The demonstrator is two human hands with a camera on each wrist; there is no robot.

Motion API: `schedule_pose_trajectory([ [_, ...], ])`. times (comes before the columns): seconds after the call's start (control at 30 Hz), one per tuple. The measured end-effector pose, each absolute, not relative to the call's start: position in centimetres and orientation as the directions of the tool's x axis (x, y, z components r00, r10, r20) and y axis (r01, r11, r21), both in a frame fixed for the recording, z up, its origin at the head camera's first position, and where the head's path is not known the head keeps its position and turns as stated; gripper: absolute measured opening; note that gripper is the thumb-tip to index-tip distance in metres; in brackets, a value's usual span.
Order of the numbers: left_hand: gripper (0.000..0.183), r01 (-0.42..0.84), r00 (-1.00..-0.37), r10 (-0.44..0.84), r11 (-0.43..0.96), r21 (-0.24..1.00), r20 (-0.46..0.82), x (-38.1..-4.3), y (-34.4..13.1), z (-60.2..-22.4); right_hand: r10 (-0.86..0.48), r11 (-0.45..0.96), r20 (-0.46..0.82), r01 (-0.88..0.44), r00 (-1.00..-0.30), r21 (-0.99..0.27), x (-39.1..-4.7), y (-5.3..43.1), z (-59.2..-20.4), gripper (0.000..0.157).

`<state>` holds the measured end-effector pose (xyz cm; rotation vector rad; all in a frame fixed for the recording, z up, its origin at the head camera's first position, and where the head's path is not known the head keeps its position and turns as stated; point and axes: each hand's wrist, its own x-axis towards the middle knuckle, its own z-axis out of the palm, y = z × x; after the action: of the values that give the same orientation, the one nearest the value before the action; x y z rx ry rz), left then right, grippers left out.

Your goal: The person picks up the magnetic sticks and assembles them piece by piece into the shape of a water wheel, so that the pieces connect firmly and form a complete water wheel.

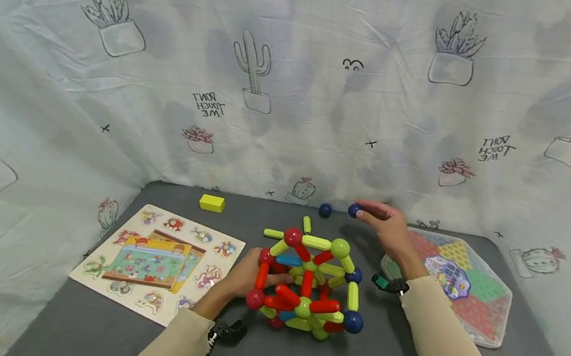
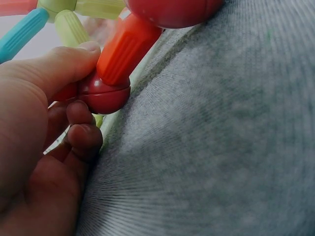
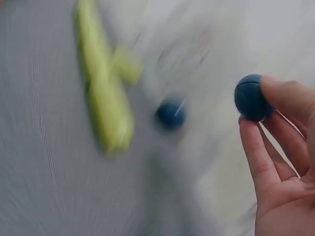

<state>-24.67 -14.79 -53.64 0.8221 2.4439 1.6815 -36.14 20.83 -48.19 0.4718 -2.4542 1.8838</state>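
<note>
My right hand pinches a dark blue ball between thumb and fingertips, raised near the back edge of the table. In front of me stands a framework of magnetic sticks and balls in red, lime green, blue and dark blue. At its left side my left hand holds it, with thumb and fingers round a red ball that joins an orange-red stick. Part of that hand is hidden behind the frame. A second dark blue ball lies left of my right hand, beyond a loose lime stick.
Another lime stick lies behind the framework. A yellow block sits at the back left. A sea-animal puzzle board with picture cards occupies the left. On the right rests a clear case of coloured pieces. A patterned cloth hangs behind the grey table.
</note>
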Motion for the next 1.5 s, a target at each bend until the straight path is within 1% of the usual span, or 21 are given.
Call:
schedule_pose_trajectory([
  [0.07,0.022,0.394,-0.855,0.456,0.263,0.881,0.247,-24.8,-14.9,-53.7,-0.237,0.036,0.257,-0.273,-0.937,-0.961,-34.1,20.9,-46.3,0.037],
  [0.13,0.023,0.400,-0.854,0.456,0.264,0.877,0.252,-24.9,-15.0,-53.7,-0.263,-0.134,0.340,-0.315,-0.903,-0.940,-31.9,20.6,-44.3,0.033],
  [0.17,0.023,0.399,-0.854,0.457,0.265,0.878,0.250,-24.9,-15.1,-53.6,-0.282,-0.197,0.377,-0.331,-0.883,-0.923,-30.7,20.3,-43.3,0.032],
  [0.23,0.024,0.395,-0.853,0.462,0.265,0.880,0.244,-24.9,-15.2,-53.5,-0.326,-0.237,0.439,-0.377,-0.837,-0.895,-28.3,19.6,-41.2,0.032],
  [0.33,0.023,0.386,-0.854,0.465,0.267,0.883,0.232,-24.9,-15.2,-53.4,-0.416,-0.171,0.503,-0.477,-0.758,-0.862,-25.3,17.9,-38.7,0.031],
  [0.43,0.023,0.386,-0.853,0.467,0.260,0.885,0.235,-24.9,-15.2,-53.5,-0.523,-0.103,0.502,-0.534,-0.689,-0.839,-23.3,15.8,-37.1,0.031],
  [0.6,0.023,0.410,-0.843,0.470,0.248,0.878,0.261,-25.1,-15.2,-53.7,-0.696,-0.011,0.376,-0.514,-0.612,-0.857,-22.2,12.0,-36.8,0.033],
  [0.77,0.009,0.431,-0.850,0.444,0.273,0.860,0.285,-25.3,-15.3,-53.9,-0.817,0.099,0.273,-0.589,-0.509,-0.802,-22.4,9.2,-37.9,0.029],
  [0.87,0.010,0.455,-0.841,0.445,0.271,0.848,0.309,-25.4,-15.4,-54.2,-0.850,0.138,0.235,-0.628,-0.472,-0.766,-22.5,8.5,-38.4,0.028],
  [0.93,0.013,0.484,-0.826,0.451,0.257,0.836,0.340,-25.6,-15.5,-54.7,-0.858,0.149,0.218,-0.634,-0.464,-0.759,-22.5,8.3,-38.7,0.028],
  [1.03,0.015,0.518,-0.809,0.448,0.236,0.822,0.381,-25.8,-15.7,-55.3,-0.856,0.159,0.208,-0.625,-0.472,-0.764,-22.4,8.2,-38.8,0.029],
  [1.07,0.015,0.514,-0.811,0.446,0.236,0.825,0.378,-25.8,-15.7,-55.3,-0.855,0.160,0.207,-0.621,-0.476,-0.767,-22.3,8.2,-38.9,0.031],
  [1.17,0.012,0.484,-0.824,0.449,0.240,0.841,0.346,-25.4,-15.7,-54.7,-0.848,0.157,0.223,-0.629,-0.481,-0.762,-22.1,8.4,-38.9,0.037],
  [1.27,0.008,0.422,-0.842,0.461,0.238,0.875,0.281,-24.1,-15.5,-52.2,-0.830,0.146,0.263,-0.646,-0.492,-0.749,-21.6,9.1,-38.5,0.040],
  [1.4,0.014,0.374,-0.846,0.476,0.204,0.905,0.242,-22.9,-15.0,-50.0,-0.782,0.121,0.333,-0.653,-0.527,-0.748,-20.9,11.2,-37.6,0.038],
  [1.5,0.017,0.354,-0.849,0.474,0.182,0.917,0.233,-22.9,-14.8,-50.2,-0.744,0.075,0.367,-0.615,-0.559,-0.785,-20.8,14.0,-37.2,0.040],
])
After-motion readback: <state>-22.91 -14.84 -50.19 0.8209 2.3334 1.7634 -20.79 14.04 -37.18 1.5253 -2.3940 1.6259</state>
